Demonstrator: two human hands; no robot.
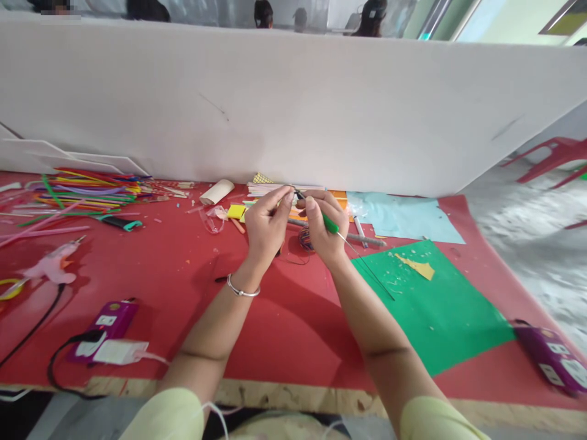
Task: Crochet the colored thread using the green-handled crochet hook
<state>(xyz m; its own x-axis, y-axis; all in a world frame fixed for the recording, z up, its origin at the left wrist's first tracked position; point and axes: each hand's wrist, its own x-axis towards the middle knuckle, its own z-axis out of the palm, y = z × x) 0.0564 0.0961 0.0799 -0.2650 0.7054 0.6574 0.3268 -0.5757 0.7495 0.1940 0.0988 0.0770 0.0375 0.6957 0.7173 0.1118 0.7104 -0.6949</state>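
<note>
In the middle of the view my two hands meet above the table, fingertips nearly touching. My left hand (267, 226), with a bracelet at the wrist, is closed in a pinch at a small dark tip (299, 194); what exactly it grips is too small to name. My right hand (326, 229) is closed around a green rod-like piece (330, 223). From its lower end thin dark wires (369, 269) trail down to the right, over a green sheet (458, 318). Below the hands lies a small bundle of coloured wire (306, 238), partly hidden.
A white board (293, 110) stands along the back of the red table (183, 293). Coloured sticks (92, 189), a cutter (120, 222), a pink glue gun (55, 260) and a purple power strip (112, 321) lie left. Another purple power strip (550, 357) sits right, near blue paper (403, 217).
</note>
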